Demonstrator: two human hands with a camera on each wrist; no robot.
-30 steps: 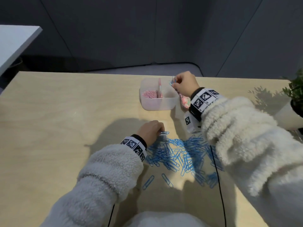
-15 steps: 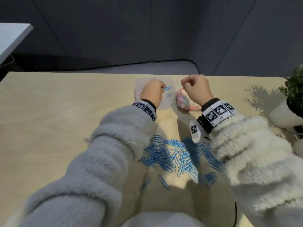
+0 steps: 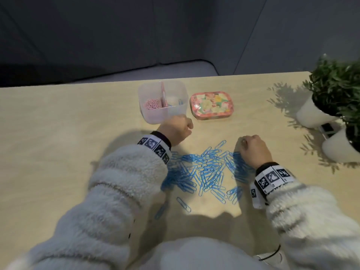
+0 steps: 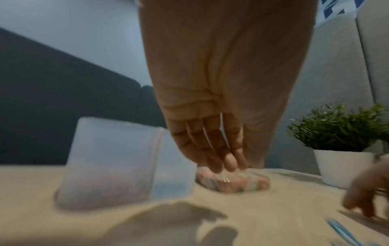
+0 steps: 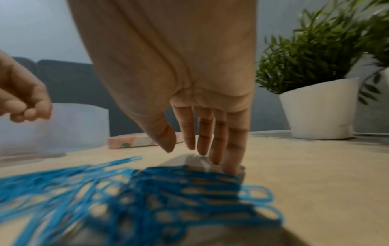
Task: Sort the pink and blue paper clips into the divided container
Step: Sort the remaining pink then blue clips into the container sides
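A translucent divided container (image 3: 155, 115) stands at the table's far side, with pink clips (image 3: 153, 104) in its left compartment and a few blue clips (image 3: 180, 102) in its right one. A pile of blue paper clips (image 3: 206, 170) is spread on the table between my arms. My left hand (image 3: 176, 129) hovers just in front of the container's right corner, fingers loosely hanging (image 4: 227, 163) and holding nothing. My right hand (image 3: 253, 149) is at the pile's right edge, with straight fingers (image 5: 231, 149) reaching down to the table beside the clips (image 5: 147, 191).
A flowered tin (image 3: 211, 105) lies right of the container. Two potted plants in white pots (image 3: 315, 115) stand at the table's right edge. Two stray blue clips (image 3: 183, 204) lie nearer to me. The table's left half is bare wood.
My left hand drew back from over the container, and the blue clip it pinched is gone from it. My right hand came down from beside the tin to the pile's right edge.
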